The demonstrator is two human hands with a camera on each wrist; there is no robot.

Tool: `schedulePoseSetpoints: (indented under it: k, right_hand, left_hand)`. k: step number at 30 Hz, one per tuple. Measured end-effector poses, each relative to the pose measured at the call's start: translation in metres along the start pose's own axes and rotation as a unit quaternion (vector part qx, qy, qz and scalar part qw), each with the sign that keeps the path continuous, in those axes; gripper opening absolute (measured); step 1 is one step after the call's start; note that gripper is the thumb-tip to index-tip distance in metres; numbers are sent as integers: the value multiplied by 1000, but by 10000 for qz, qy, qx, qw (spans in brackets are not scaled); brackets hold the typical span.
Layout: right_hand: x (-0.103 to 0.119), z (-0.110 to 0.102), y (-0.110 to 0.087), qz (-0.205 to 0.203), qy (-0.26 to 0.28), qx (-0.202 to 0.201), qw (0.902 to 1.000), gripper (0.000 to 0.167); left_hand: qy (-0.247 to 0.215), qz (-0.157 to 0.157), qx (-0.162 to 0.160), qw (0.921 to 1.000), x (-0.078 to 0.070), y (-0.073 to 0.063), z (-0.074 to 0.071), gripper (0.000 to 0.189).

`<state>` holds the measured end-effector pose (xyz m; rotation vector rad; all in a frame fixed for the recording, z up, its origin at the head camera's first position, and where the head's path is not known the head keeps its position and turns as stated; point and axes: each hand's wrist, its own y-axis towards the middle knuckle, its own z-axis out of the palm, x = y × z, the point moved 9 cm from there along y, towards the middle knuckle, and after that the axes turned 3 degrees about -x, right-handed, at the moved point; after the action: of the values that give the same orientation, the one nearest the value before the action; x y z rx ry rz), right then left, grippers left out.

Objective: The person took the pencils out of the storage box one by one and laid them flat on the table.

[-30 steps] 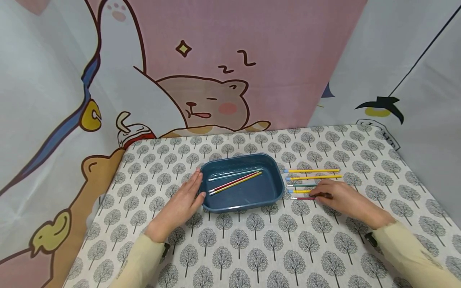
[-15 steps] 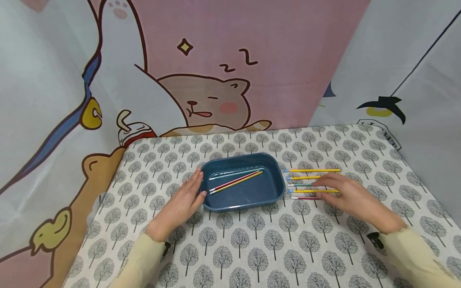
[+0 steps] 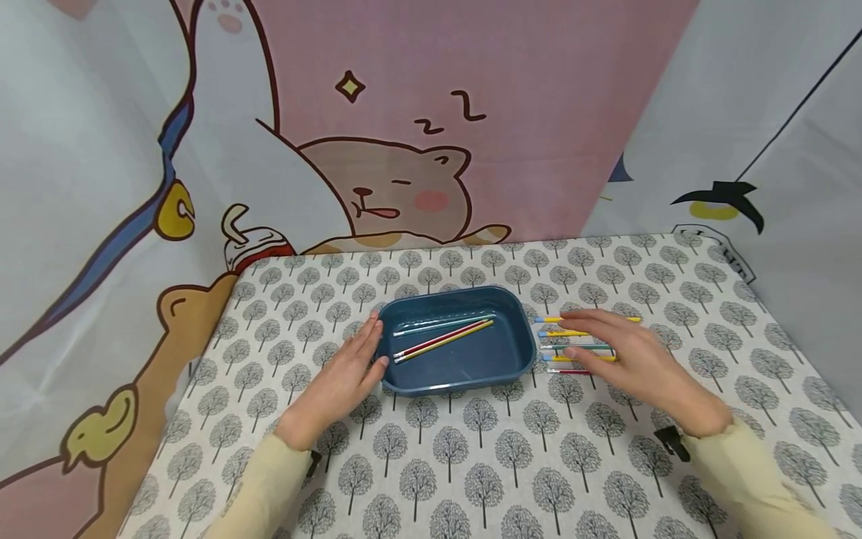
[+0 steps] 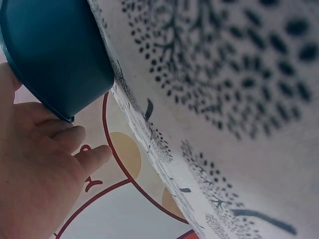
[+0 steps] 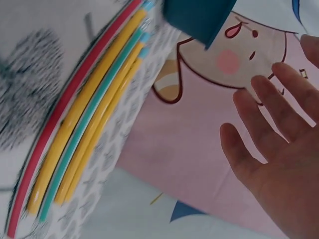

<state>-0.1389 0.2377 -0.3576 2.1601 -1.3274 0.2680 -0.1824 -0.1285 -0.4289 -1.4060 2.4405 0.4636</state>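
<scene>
My left hand rests against the left rim of a dark blue plastic tray, fingers extended. Inside that tray lie a teal pencil, a red pencil and a yellow pencil. To its right, several pencils lie side by side in a row: a red one, a teal one and yellow ones, including a thick yellow one. Over this row hovers my right hand, fingers spread and holding nothing; it partly hides the pencils in the head view.
A white cloth with grey tree prints covers the table. Behind stands a pink cartoon backdrop, with pale printed curtains at the left and right.
The right hand has drawn away from the near pencils, lifted, and shifted left over the row with its fingers spreading. The left hand and the tray hold their place.
</scene>
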Motion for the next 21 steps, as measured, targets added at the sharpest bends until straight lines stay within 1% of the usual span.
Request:
schedulePoseSetpoints:
  k: [4, 8, 12, 14, 18, 21]
  right_hand:
    - [9, 10, 8, 105, 270, 207, 9994, 49]
    - [20, 21, 16, 104, 443, 355, 9983, 56]
    - [33, 34, 26, -25, 479, 423, 9980, 62]
    - [40, 41, 31, -166, 517, 452, 9975, 65]
    - [53, 52, 40, -429, 616, 503, 9959, 67]
    - [62, 60, 47, -521, 669, 569, 9948, 67]
  left_hand:
    - [1, -4, -2, 10000, 0, 0, 0, 65]
    - [11, -6, 5, 10000, 0, 0, 0, 66]
    - [6, -20, 13, 10000, 0, 0, 0, 66]
    - [17, -19, 14, 10000, 0, -1, 0, 66]
    - [24, 7, -5, 10000, 0, -1, 0, 66]
    - [16, 17, -14, 10000, 0, -1, 0, 66]
